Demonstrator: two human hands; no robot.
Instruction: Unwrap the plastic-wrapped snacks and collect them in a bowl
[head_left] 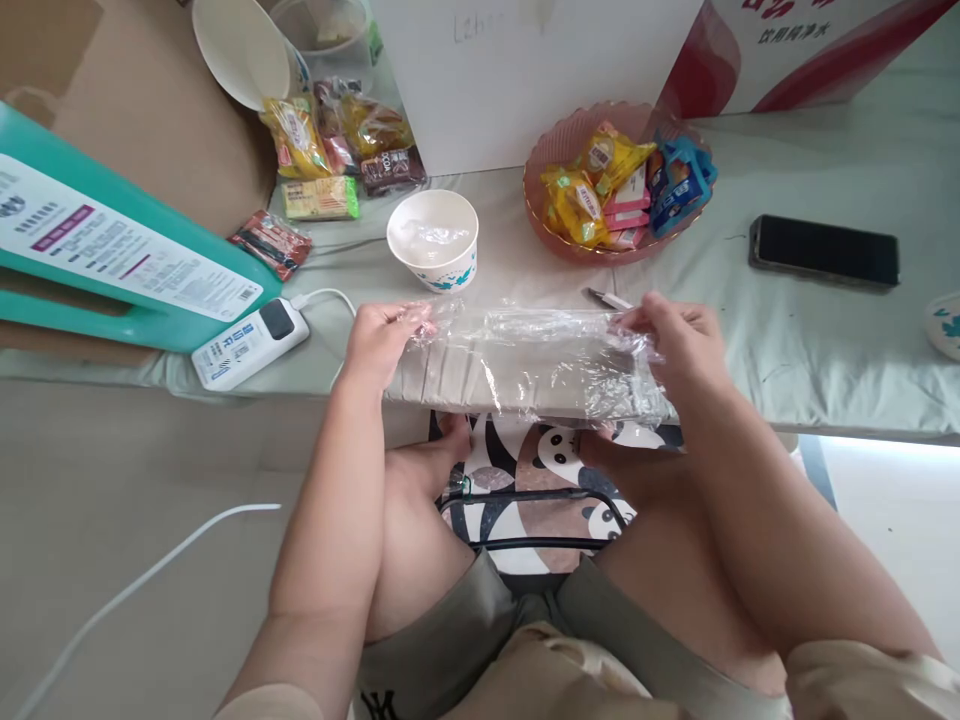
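Stretched between my hands is a sheet of clear plastic film [525, 365], wrinkled and shiny, at the front edge of the table. My left hand [379, 340] pinches its upper left corner. At the right end, the fingers of my right hand [679, 335] are closed on its bunched edge. Just behind the film stands a white paper bowl [433, 240] with a blue leaf pattern, and some crumpled clear plastic lies inside it. A pen [609, 298] rests on the table beside my right hand, partly hidden.
A pink bowl [540, 225] of wrapped snacks sits behind the film, with a black phone [825, 252] to its right. On the left are a green jug [142, 215], a white power bank [251, 345] with a cable, and loose snack packs [321, 198]. White boxes [525, 80] stand at the back.
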